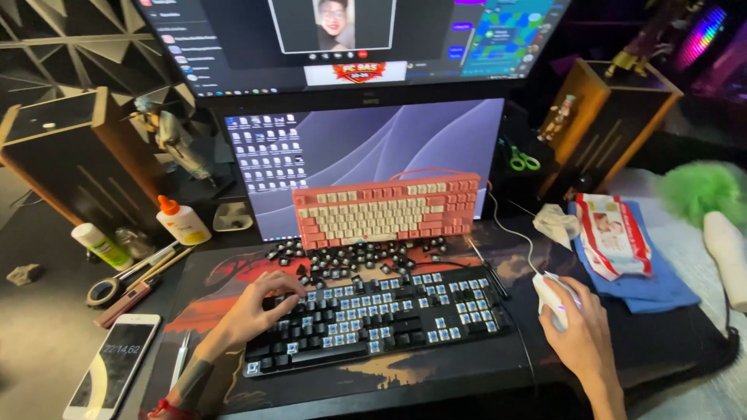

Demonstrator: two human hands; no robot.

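1. While the left hand rests on the upper left corner of the black keyboard, its fingers curl down onto the keys there; whether a keycap is pinched between them cannot be told.
2. Many keys right of that hand are stripped to their blue switches, so the board lies flat and square to the person, within reach of both hands.
3. Just beyond the fingertips, a heap of loose black keycaps sits along the keyboard's far edge, close enough to drop or fetch caps without stretching.
4. Behind the heap, a pink keyboard leans upright against the lower monitor, out of the working patch.
5. The right hand is closed over a white mouse, palm on top, off the black keyboard's right end.
6. Left of the left wrist lie a phone and a glue bottle, set aside.
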